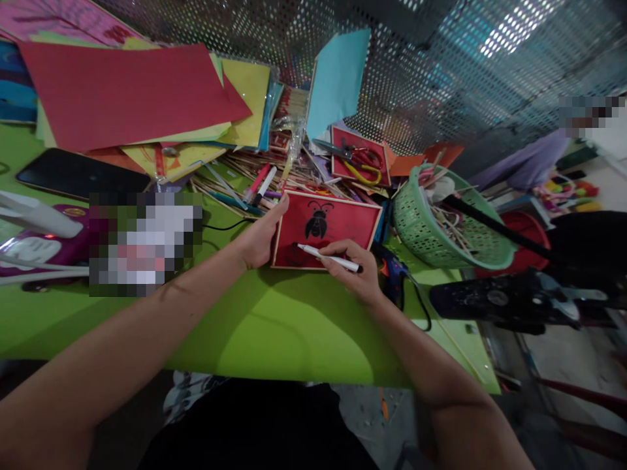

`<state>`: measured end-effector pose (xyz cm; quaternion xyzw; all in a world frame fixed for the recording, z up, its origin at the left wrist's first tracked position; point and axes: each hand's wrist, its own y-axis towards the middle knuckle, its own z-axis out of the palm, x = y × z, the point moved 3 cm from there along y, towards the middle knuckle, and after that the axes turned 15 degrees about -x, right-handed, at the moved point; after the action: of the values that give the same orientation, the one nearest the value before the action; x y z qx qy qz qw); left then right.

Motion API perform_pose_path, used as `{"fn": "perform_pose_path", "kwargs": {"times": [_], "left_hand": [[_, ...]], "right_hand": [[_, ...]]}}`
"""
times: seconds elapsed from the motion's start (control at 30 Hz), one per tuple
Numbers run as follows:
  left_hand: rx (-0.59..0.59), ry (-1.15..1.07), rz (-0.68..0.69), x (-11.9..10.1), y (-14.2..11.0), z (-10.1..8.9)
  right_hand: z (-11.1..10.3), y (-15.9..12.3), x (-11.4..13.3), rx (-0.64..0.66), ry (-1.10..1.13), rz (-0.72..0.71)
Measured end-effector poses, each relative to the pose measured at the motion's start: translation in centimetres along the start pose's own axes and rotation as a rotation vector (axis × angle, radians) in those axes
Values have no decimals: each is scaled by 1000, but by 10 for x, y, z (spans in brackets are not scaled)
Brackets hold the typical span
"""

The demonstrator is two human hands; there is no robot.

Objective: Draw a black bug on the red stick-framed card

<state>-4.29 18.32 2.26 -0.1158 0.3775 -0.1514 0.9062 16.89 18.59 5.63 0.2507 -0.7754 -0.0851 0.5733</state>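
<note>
A red panel [343, 225] with a pale thin frame is tilted up on the green table. On it is a black drawing of a beetle-like insect [316, 220], with a smaller dark mark below and left of it. My left hand [264, 240] grips the panel's left edge, fingers partly hidden behind it. My right hand [355, 266] is closed round a white marker [337, 259], whose tip meets the panel's lower left beside the dark mark. Behind the panel lie thin wooden sticks [235, 179] and a few pens [265, 183].
Coloured paper sheets [132, 94] are stacked at the back left, above a black phone [81, 171]. Scissors [362, 166] rest on another red panel. At right stand a green basket [416, 225] of sticks and a glue gun [392, 271] with a cable. Perforated mesh [431, 72] rises behind.
</note>
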Motion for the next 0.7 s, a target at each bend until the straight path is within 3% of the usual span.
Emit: {"fn": "perform_pose_path", "kwargs": {"times": [0.43, 0.7], "left_hand": [[-35, 26, -9, -1, -1, 3], [8, -8, -1, 2, 2, -2]], "right_hand": [[3, 0, 0, 15, 33, -29], [1, -1, -2, 23, 1, 0]]}}
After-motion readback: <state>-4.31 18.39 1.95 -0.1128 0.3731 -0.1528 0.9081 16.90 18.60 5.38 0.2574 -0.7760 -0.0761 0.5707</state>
